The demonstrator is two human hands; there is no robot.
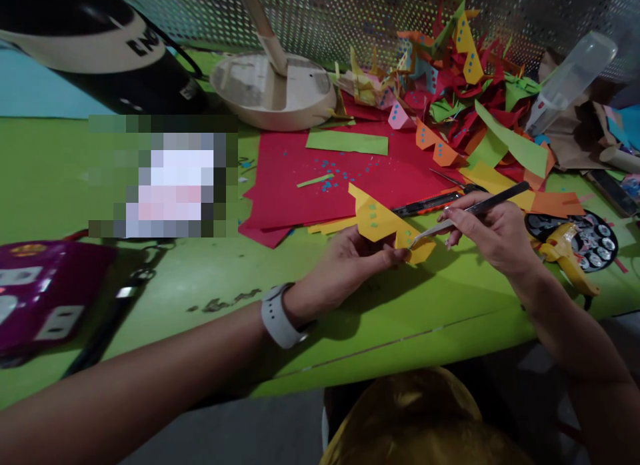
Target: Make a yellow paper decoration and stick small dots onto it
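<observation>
My left hand point(350, 258) pinches the lower edge of a yellow paper cutout point(375, 218) above the green table. Small green dots sit in rows on the cutout's two lobes. My right hand point(493, 228) is closed around a pair of tweezers point(480, 208), held like a pen. The tweezers' tip meets the right lobe of the cutout, by a green dot near my left fingertips. Just behind the cutout lies a black and orange utility knife point(430, 203). Red paper point(285, 178) with scattered blue dots and a thin green strip point(315, 181) is spread beyond my left hand.
Folded coloured paper pieces point(450, 105) are heaped at the back right, beside a clear bottle point(575, 78). A round-based stand point(273, 98) and a big black-and-white container point(110, 51) stand at the back. A purple power strip point(50, 298) lies left; a yellow-handled tool point(567, 251) lies right.
</observation>
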